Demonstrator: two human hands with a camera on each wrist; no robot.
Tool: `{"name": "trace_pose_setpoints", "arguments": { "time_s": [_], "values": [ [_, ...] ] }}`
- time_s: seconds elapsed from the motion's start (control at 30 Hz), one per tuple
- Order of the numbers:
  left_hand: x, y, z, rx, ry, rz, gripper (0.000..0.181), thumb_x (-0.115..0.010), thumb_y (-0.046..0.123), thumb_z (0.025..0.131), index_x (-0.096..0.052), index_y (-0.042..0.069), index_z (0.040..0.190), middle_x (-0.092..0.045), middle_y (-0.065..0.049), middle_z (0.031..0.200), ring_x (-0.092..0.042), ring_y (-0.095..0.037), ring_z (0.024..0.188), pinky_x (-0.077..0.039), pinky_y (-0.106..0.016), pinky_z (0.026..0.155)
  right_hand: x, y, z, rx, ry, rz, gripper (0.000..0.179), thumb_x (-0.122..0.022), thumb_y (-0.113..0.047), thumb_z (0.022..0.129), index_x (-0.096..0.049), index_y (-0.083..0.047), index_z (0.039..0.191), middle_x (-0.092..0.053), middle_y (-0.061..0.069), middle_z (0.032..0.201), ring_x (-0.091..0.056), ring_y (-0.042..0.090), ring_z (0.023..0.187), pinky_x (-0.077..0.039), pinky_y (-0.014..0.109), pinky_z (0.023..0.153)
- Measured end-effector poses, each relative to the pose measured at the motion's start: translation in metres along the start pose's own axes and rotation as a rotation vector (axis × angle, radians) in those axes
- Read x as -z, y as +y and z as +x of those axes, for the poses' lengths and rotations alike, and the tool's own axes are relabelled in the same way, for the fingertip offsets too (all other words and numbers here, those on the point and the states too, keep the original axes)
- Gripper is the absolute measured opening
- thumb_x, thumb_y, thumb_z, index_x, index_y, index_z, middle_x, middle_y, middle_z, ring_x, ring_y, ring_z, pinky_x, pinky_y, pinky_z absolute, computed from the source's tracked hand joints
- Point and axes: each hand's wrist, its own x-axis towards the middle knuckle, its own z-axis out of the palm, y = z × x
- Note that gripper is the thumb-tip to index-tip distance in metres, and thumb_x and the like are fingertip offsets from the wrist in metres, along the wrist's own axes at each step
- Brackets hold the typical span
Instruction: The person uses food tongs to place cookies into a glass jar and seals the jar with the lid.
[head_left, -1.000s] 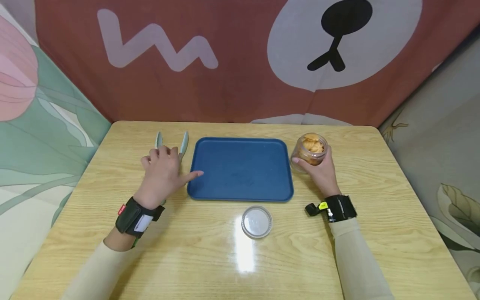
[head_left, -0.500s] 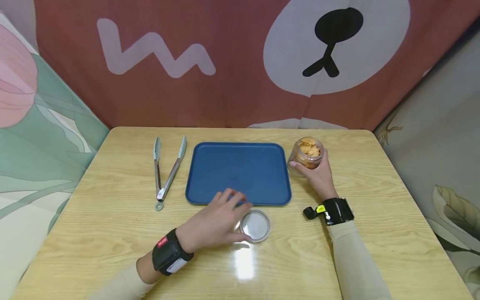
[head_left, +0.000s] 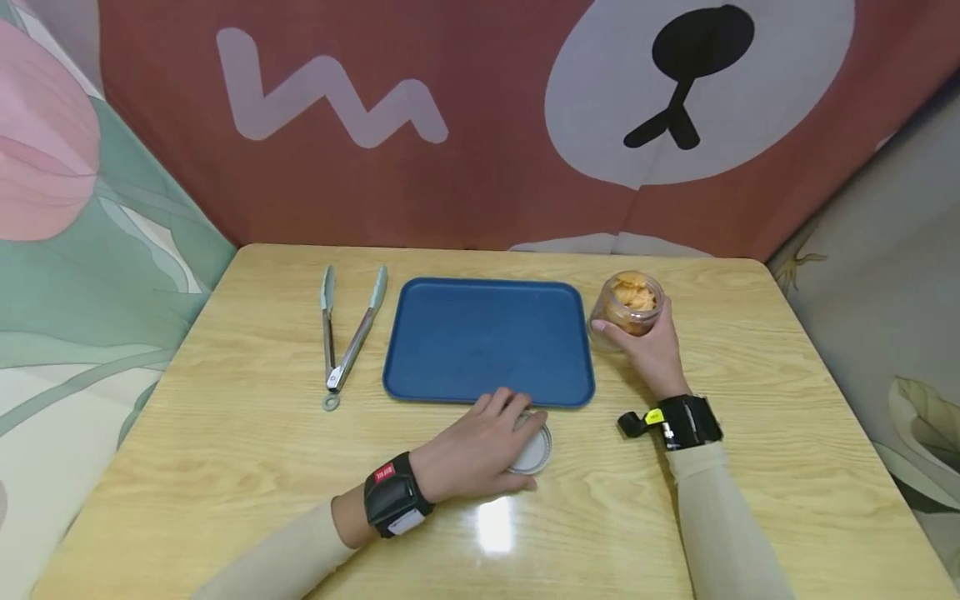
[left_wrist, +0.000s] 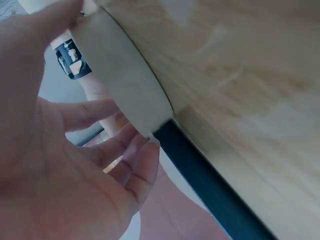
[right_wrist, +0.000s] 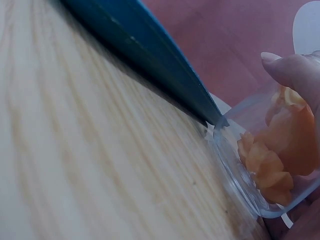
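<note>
On the right, my right hand (head_left: 651, 354) grips a clear jar (head_left: 606, 321) of orange, ruffled snack pieces (head_left: 633, 296). The jar stands upright and uncapped on the table, beside the tray; the right wrist view shows its clear wall (right_wrist: 295, 197) close to the tray's edge. My left hand (head_left: 480, 450) is over a round, pale lid (head_left: 536, 450) lying in front of the tray, covering its left part. In the left wrist view, thumb and fingertips sit at opposite edges of the lid (left_wrist: 125, 70).
A blue rectangular tray (head_left: 487, 342) lies mid-table with nothing on it. Left of it are metal tongs (head_left: 347, 358) with pale blue tips, spread apart. The wooden table (head_left: 600, 517) meets a patterned cloth (head_left: 480, 183) at the back.
My left hand has moved from above the tongs, rightward and toward the table's front, onto the lid. My right hand has kept its hold on the jar. The camera view shifted slightly.
</note>
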Motion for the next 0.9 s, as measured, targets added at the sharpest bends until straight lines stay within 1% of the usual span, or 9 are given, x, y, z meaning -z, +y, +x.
{"name": "trace_pose_setpoints", "arguments": {
  "time_s": [0.13, 0.37, 0.47, 0.57, 0.63, 0.73, 0.8, 0.87, 0.9],
  "values": [
    [0.001, 0.002, 0.003, 0.019, -0.013, 0.004, 0.077, -0.06, 0.059, 0.083, -0.043, 0.007, 0.136, -0.043, -0.013, 0.125, -0.035, -0.026, 0.106, -0.038, -0.041, 0.091, 0.002, -0.001, 0.002, 0.002, -0.003, 0.0, 0.092, -0.08, -0.025, 0.075, -0.02, -0.024, 0.144, -0.035, 0.014, 0.14, -0.035, 0.023, 0.126, -0.029, 0.05, 0.101],
    [0.004, 0.006, 0.002, 0.08, -0.058, -0.003, 0.078, -0.062, 0.058, 0.081, -0.042, 0.007, 0.137, -0.042, -0.015, 0.118, -0.038, -0.027, 0.09, -0.043, -0.035, 0.074, 0.003, -0.003, 0.004, 0.01, -0.011, 0.001, 0.092, -0.081, -0.025, 0.075, -0.02, -0.023, 0.144, -0.036, 0.014, 0.139, -0.035, 0.023, 0.126, -0.03, 0.05, 0.101],
    [0.007, 0.007, 0.001, 0.081, -0.092, 0.017, 0.077, -0.063, 0.057, 0.081, -0.042, 0.008, 0.136, -0.045, -0.015, 0.115, -0.04, -0.027, 0.088, -0.043, -0.036, 0.075, 0.004, -0.004, 0.005, 0.009, -0.009, -0.008, 0.091, -0.08, -0.026, 0.075, -0.02, -0.022, 0.144, -0.036, 0.015, 0.139, -0.035, 0.023, 0.125, -0.03, 0.05, 0.101],
    [0.011, 0.008, 0.001, 0.057, -0.12, 0.026, 0.076, -0.063, 0.054, 0.08, -0.041, 0.008, 0.137, -0.047, -0.014, 0.11, -0.043, -0.028, 0.085, -0.043, -0.038, 0.078, 0.004, -0.003, 0.004, 0.001, -0.003, -0.023, 0.091, -0.08, -0.027, 0.076, -0.021, -0.022, 0.144, -0.036, 0.016, 0.139, -0.035, 0.024, 0.126, -0.029, 0.051, 0.102],
    [0.015, 0.009, 0.001, 0.045, -0.134, -0.002, 0.076, -0.064, 0.051, 0.081, -0.04, 0.008, 0.138, -0.045, -0.014, 0.111, -0.044, -0.028, 0.083, -0.044, -0.036, 0.075, 0.004, -0.002, 0.004, -0.004, 0.002, -0.028, 0.09, -0.08, -0.028, 0.075, -0.021, -0.022, 0.144, -0.037, 0.016, 0.138, -0.036, 0.025, 0.125, -0.028, 0.051, 0.102],
    [0.023, 0.009, 0.002, 0.045, -0.133, -0.096, 0.072, -0.065, 0.043, 0.082, -0.037, 0.009, 0.138, -0.037, -0.013, 0.115, -0.042, -0.024, 0.081, -0.046, -0.027, 0.062, 0.005, 0.005, 0.005, -0.004, 0.002, -0.027, 0.092, -0.081, -0.029, 0.074, -0.021, -0.023, 0.144, -0.038, 0.015, 0.138, -0.036, 0.024, 0.125, -0.029, 0.051, 0.101],
    [0.029, 0.008, 0.003, 0.055, -0.113, -0.159, 0.07, -0.068, 0.038, 0.081, -0.036, 0.01, 0.137, -0.033, -0.013, 0.117, -0.041, -0.022, 0.081, -0.045, -0.023, 0.057, 0.005, 0.013, 0.008, -0.002, 0.008, -0.028, 0.093, -0.082, -0.03, 0.073, -0.021, -0.025, 0.143, -0.038, 0.013, 0.138, -0.037, 0.022, 0.124, -0.029, 0.05, 0.101],
    [0.035, 0.005, 0.004, 0.07, -0.083, -0.219, 0.069, -0.07, 0.034, 0.079, -0.036, 0.01, 0.134, -0.032, -0.011, 0.117, -0.043, -0.018, 0.079, -0.047, -0.02, 0.055, 0.004, 0.022, 0.011, -0.001, 0.011, -0.026, 0.094, -0.082, -0.032, 0.072, -0.021, -0.026, 0.144, -0.038, 0.011, 0.138, -0.037, 0.021, 0.124, -0.029, 0.05, 0.101],
    [0.037, 0.004, 0.004, 0.086, -0.07, -0.238, 0.069, -0.07, 0.036, 0.079, -0.036, 0.011, 0.133, -0.033, -0.01, 0.116, -0.045, -0.015, 0.078, -0.047, -0.021, 0.056, 0.003, 0.026, 0.012, -0.003, 0.013, -0.027, 0.095, -0.082, -0.032, 0.072, -0.021, -0.027, 0.144, -0.038, 0.011, 0.138, -0.037, 0.021, 0.124, -0.029, 0.05, 0.101]
  ]
}}
